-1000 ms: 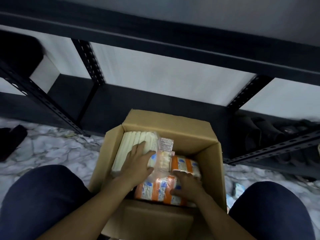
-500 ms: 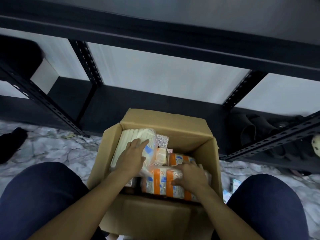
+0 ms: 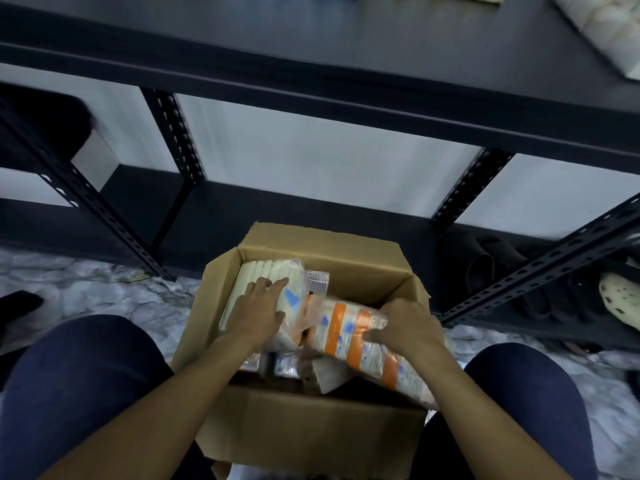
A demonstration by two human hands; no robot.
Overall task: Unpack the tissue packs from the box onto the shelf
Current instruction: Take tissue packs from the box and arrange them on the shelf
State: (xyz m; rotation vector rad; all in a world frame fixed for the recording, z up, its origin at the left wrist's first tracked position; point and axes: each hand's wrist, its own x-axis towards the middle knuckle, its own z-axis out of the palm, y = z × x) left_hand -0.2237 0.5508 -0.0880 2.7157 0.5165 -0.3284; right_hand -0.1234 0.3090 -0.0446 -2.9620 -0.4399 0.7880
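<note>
Head view: right hand (image 3: 407, 327) fingers grip orange-striped pack (image 3: 349, 336) over box (image 3: 311, 441) rim (left hand (image 3: 258, 311) flat).

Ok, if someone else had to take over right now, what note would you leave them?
Left hand: resting flat on the cream tissue pack in the cardboard box.
Right hand: gripping the orange-striped tissue pack, tilted up at the box's right side.
Done: none of these packs are on the shelf yet.
Left: lift the striped pack out, shelve it, then the cream one and whatever lies beneath.
</note>
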